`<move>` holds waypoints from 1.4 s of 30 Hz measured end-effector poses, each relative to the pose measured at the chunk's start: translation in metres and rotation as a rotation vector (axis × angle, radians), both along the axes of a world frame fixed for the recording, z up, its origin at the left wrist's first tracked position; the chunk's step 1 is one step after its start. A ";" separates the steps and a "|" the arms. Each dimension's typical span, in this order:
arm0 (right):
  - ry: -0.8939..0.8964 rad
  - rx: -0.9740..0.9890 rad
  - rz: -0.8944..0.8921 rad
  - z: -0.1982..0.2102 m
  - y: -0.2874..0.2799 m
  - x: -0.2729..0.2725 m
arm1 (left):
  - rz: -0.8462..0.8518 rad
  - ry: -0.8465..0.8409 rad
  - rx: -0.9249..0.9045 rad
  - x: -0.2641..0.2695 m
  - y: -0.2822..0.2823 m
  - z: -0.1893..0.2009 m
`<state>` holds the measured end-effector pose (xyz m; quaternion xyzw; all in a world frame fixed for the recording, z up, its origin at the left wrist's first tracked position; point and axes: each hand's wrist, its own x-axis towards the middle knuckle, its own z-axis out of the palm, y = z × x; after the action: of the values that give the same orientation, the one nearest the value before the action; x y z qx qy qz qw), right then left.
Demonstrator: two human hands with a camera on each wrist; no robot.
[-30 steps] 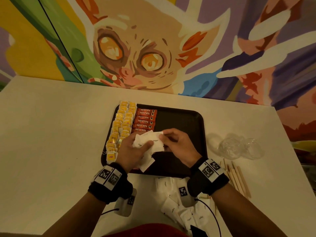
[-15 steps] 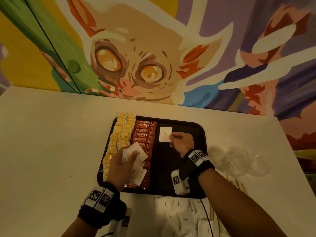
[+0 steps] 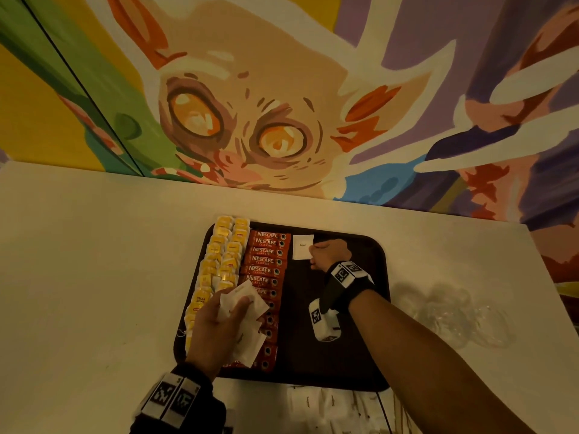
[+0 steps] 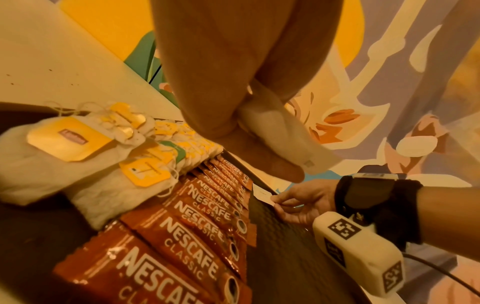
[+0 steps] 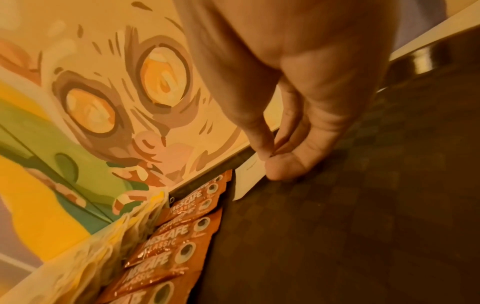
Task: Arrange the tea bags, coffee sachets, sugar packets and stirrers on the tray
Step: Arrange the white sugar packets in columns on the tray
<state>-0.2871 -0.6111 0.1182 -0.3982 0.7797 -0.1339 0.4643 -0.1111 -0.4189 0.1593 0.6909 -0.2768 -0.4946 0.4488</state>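
A dark tray (image 3: 369, 364) lies on the white table. Yellow-tagged tea bags (image 3: 221, 261) fill its left side in two columns, and red coffee sachets (image 3: 266, 261) run in a column beside them. My right hand (image 3: 315, 250) pinches the right edge of one white sugar packet (image 3: 302, 245), which lies flat at the tray's far end just right of the sachets. In the right wrist view, thumb and fingertips (image 5: 280, 166) meet on that packet (image 5: 248, 176). My left hand (image 3: 233, 308) hovers over the lower sachets and grips a bunch of white sugar packets (image 3: 247, 333).
More white sugar packets (image 3: 316, 402) lie on the table in front of the tray's near edge. A crumpled clear plastic bag (image 3: 451, 314) sits to the tray's right. The tray's right half is bare dark surface. A painted mural wall closes off the table's far side.
My right hand took one sugar packet from the bunch, carried it to the tray's far end and laid it beside the sachets. The left hand stayed over the lower sachets with the other packets.
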 end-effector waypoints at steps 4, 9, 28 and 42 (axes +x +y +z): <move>0.015 -0.005 0.034 -0.004 -0.001 0.003 | -0.009 -0.015 -0.004 -0.001 -0.002 -0.001; 0.039 0.011 0.052 -0.005 -0.002 0.006 | -0.013 -0.006 0.002 -0.002 -0.001 0.000; -0.227 -0.215 0.308 0.049 0.055 0.014 | -0.141 -0.020 -0.053 -0.005 -0.003 0.018; -0.548 -0.157 0.419 0.087 0.153 -0.002 | -0.278 -0.068 -0.175 -0.009 0.020 0.032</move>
<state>-0.2891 -0.4582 0.2053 -0.5332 0.5150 -0.1973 0.6416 -0.1198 -0.3991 0.1913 0.6206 -0.4268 -0.5024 0.4246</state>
